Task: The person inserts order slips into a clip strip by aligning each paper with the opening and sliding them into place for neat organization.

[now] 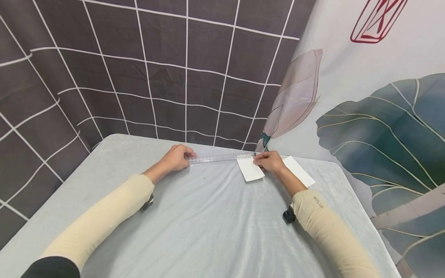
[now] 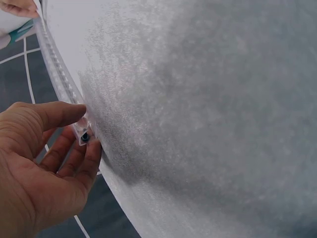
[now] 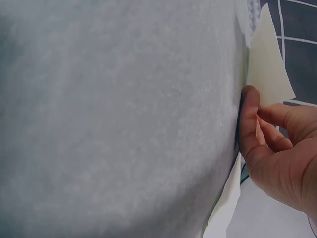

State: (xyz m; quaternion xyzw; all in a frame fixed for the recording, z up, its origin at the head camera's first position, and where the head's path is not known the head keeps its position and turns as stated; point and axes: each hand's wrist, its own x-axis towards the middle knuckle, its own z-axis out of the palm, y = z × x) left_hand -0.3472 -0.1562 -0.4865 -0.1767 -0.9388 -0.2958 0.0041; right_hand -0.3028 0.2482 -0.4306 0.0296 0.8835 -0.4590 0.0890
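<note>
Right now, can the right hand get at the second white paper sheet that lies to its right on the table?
Probably yes. The second white paper sheet lies flat just beside the right hand, with nothing between them. But that hand pinches the other sheet at the clear ruler, so it must let go first.

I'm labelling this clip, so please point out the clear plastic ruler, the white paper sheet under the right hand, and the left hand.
clear plastic ruler [image 1: 220,158], head view, middle of its length.
white paper sheet [image 1: 249,172], head view, bare lower half.
left hand [image 1: 178,157], head view, back of the hand.
</note>
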